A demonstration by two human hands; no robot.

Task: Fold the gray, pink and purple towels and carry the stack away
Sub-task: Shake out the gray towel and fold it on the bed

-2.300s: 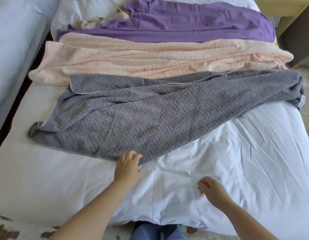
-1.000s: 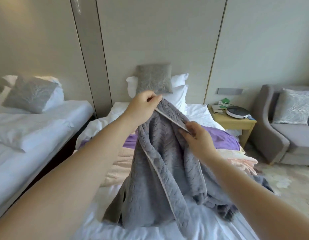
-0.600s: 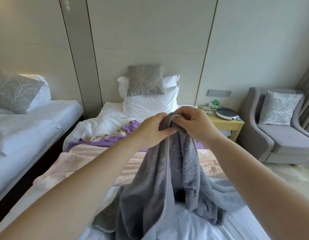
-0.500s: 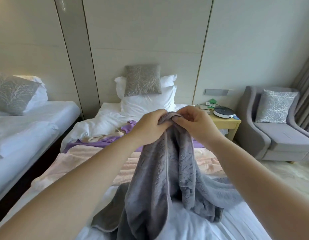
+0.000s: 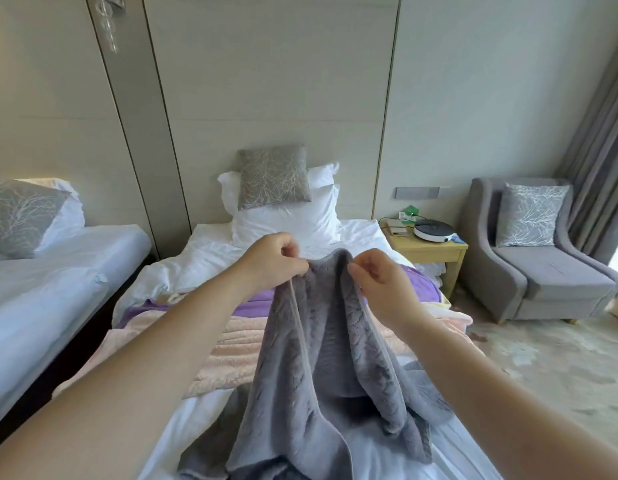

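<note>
The gray towel [image 5: 321, 368] hangs lifted above the bed, its lower part bunched on the white sheet. My left hand [image 5: 274, 259] pinches its top edge on the left. My right hand [image 5: 378, 277] pinches the same edge a short way to the right. Behind it the pink towel [image 5: 228, 351] lies spread across the bed, and the purple towel [image 5: 252, 306] lies beyond that, partly hidden by the gray one and my arms.
The bed [image 5: 210, 261] carries white pillows and a gray cushion [image 5: 273, 178] at its head. A second bed [image 5: 58, 271] stands left across a dark gap. A wooden nightstand [image 5: 430, 252] and gray armchair [image 5: 536, 265] stand right, by a curtain.
The gray towel went from lying flat on the bed to being held up. My hands, bunched together at its top edge half a second ago, have moved apart along that edge.
</note>
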